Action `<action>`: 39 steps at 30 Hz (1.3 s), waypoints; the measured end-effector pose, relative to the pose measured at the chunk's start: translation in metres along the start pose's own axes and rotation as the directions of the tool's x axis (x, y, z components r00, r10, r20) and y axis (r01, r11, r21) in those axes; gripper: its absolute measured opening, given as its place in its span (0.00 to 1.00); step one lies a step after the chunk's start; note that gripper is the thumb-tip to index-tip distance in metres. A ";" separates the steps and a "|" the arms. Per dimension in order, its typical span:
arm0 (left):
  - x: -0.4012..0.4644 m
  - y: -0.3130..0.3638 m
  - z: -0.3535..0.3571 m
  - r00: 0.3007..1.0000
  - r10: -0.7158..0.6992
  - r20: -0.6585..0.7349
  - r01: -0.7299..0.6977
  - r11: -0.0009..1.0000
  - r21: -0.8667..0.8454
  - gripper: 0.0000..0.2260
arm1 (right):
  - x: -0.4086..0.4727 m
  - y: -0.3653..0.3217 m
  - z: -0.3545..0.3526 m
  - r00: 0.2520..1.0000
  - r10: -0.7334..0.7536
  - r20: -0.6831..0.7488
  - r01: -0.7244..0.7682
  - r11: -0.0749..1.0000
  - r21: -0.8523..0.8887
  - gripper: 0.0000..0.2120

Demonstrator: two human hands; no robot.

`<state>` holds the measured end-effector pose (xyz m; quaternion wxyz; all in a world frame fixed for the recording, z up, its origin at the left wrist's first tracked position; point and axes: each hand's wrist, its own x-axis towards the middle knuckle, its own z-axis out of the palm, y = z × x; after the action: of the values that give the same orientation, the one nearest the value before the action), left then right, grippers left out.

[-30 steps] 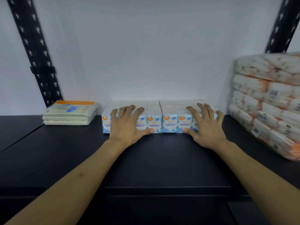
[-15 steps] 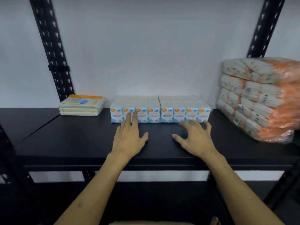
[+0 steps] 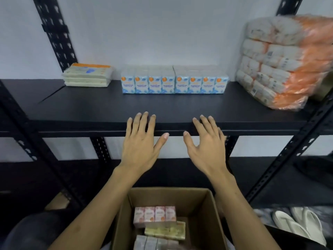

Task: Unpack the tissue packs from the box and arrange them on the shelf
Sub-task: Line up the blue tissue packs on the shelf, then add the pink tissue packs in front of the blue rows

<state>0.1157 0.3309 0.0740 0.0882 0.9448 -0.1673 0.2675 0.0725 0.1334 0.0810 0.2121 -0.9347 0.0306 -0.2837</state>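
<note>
Eight blue tissue packs (image 3: 174,85) lined up at the back of the shelf (image 3: 100,112), more waiting below in the box (image 3: 212,213). Left hand (image 3: 142,143) and right hand (image 3: 207,147) hovering at the shelf's front edge, fingers spread and holding nothing. Possible trouble: nudging the tidy row askew when adding more, or snagging the leaning orange bundle (image 3: 284,64) at right.

Black shelf (image 3: 90,109), blue tissue packs (image 3: 173,84), possibly wipes (image 3: 87,77)
</note>
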 end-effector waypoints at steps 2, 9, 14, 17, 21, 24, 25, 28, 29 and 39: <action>-0.020 0.004 -0.003 1.000 0.012 -0.022 -0.014 0.993 -0.117 0.31 | -0.022 -0.003 0.005 0.999 0.006 -0.048 -0.002 0.997 0.079 0.25; -0.117 0.010 0.051 0.953 0.011 0.303 0.067 0.967 -0.248 0.30 | -0.108 0.016 0.062 0.914 0.203 0.352 -0.301 0.920 0.252 0.28; -0.187 -0.002 0.118 0.782 -0.094 0.616 0.258 0.949 -0.182 0.29 | -0.177 0.062 0.124 0.653 0.365 0.664 -0.543 0.836 0.075 0.29; -0.225 -0.010 0.156 0.627 -0.114 0.771 0.330 0.935 -0.130 0.29 | -0.229 0.092 0.155 0.362 0.387 0.848 -0.602 0.792 -0.104 0.22; -0.259 -0.019 0.197 0.409 -0.148 0.901 0.462 0.885 -0.064 0.30 | -0.258 0.098 0.164 0.082 0.341 0.936 -0.436 0.857 -0.274 0.20; -0.277 -0.026 0.224 0.313 -0.196 0.929 0.570 0.822 -0.018 0.28 | -0.259 0.102 0.181 0.003 0.353 0.935 -0.407 0.855 -0.322 0.22; -0.279 -0.027 0.228 0.301 -0.202 0.932 0.583 0.812 -0.013 0.28 | -0.259 0.103 0.188 0.018 0.346 0.938 -0.439 0.846 -0.303 0.21; -0.275 -0.020 0.231 0.284 -0.217 0.934 0.607 0.794 -0.001 0.29 | -0.254 0.102 0.202 0.070 0.360 0.930 -0.566 0.783 -0.260 0.20; -0.273 -0.017 0.232 0.286 -0.225 0.932 0.612 0.791 0.003 0.30 | -0.254 0.103 0.207 0.081 0.367 0.927 -0.589 0.768 -0.252 0.20; -0.230 -0.026 0.272 0.530 -0.245 0.812 0.500 0.864 -0.066 0.30 | -0.261 0.116 0.237 0.126 0.462 0.878 -0.637 0.716 -0.286 0.20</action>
<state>0.0705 0.3474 -0.2802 0.1999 0.9539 -0.0176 -0.2231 -0.0097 0.1643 -0.2798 0.3537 -0.8250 0.2280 0.3772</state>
